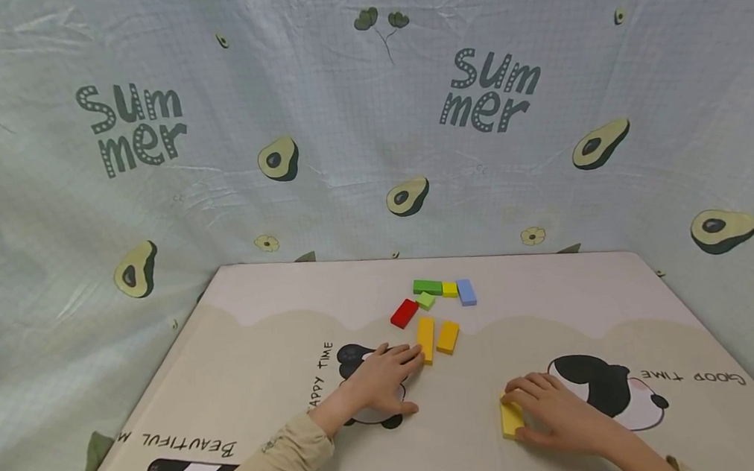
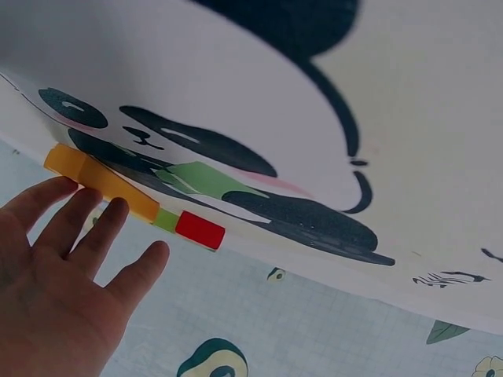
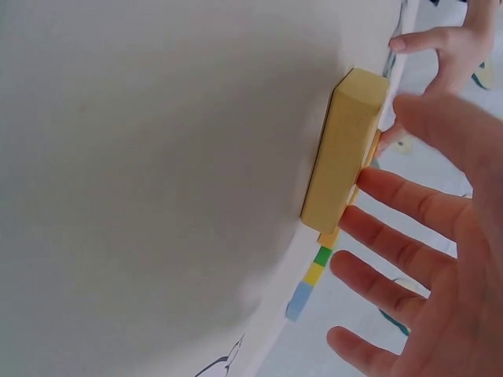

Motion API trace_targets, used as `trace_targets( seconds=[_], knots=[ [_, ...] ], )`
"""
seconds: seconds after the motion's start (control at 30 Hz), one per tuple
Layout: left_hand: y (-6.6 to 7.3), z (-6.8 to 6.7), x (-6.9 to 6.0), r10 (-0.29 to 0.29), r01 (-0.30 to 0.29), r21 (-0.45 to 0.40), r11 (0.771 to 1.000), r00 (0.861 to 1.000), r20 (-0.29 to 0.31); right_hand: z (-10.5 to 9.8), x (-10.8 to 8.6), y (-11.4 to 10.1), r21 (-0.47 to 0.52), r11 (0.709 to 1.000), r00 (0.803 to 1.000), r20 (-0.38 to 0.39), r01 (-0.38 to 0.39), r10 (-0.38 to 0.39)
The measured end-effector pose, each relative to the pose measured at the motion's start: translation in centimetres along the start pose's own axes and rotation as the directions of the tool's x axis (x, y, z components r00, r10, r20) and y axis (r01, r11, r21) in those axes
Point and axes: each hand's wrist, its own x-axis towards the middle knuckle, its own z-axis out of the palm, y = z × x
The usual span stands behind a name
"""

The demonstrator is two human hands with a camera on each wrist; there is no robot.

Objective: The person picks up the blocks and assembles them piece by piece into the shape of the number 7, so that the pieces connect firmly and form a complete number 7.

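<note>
Where the right grip (image 1: 555, 408) ends, a yellow block (image 1: 510, 420) touches its fingertips (image 3: 369, 179).

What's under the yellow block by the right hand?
The tabletop shows beside the yellow block; the patch directly beneath is covered, so anything there can't be seen.

The near edge of the table (image 1: 449, 439) drops out of my sight. Toward that side, the right hand (image 1: 555, 413) hides part of the yellow block (image 1: 511, 421); the left hand (image 1: 383, 378) covers some of the panda print (image 1: 352, 359).
</note>
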Motion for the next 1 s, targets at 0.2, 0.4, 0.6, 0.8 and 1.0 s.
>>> trace_targets(
  seconds=[0.2,0.4,0.6,0.8,1.0],
  knots=[
    [-0.3,0.0,0.1,0.006,-0.006,-0.042,0.999,1.000,-0.001,-0.2,0.3,0.2,-0.031,0.999,0.999,-0.028,0.040,-0.041],
    [-0.8,0.2,0.4,0.035,-0.036,-0.068,0.997,0.999,-0.020,-0.3,0.5,0.4,0.021,1.000,1.000,0.014,0.017,-0.017],
    [-1.0,-0.1,0.9,0.065,-0.070,-0.086,0.994,0.996,-0.056,-0.2,0.6,0.7,0.036,0.999,1.000,-0.006,0.023,-0.023],
    [-1.3,-0.1,1.6,0.098,-0.102,-0.038,0.994,0.989,-0.111,-0.3,0.6,0.7,0.060,0.998,1.000,0.009,0.006,-0.007],
    [-1.9,0.2,2.4,0.084,-0.097,-0.103,0.990,0.989,-0.124,-0.1,0.6,0.6,0.073,0.997,0.999,0.042,-0.038,0.035]
  ],
)
